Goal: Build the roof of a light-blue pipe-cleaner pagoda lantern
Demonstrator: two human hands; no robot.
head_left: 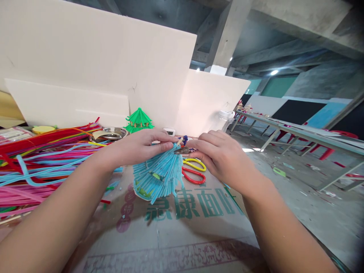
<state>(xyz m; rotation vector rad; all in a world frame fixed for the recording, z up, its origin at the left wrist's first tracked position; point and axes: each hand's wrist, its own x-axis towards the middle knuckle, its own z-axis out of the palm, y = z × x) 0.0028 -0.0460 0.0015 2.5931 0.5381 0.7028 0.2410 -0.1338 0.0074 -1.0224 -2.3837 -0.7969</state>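
Pinching the light, springy blue straw fan [159,172] at its gathered top, left hand [142,146] and right hand [218,155] close fingers there; likely crushable lower down.

Both hands meet over a cardboard-covered table [182,242]. The left hand [142,146] grips the top of a fan-shaped bundle of light blue straws [159,174], while the right hand [220,153] pinches its tip from the other side. Red and yellow scissors [195,171] lie just beside the bundle. Loose coloured straws [42,159] pile at the left, a green paper pagoda [138,120] stands behind, near a metal bowl [110,133].
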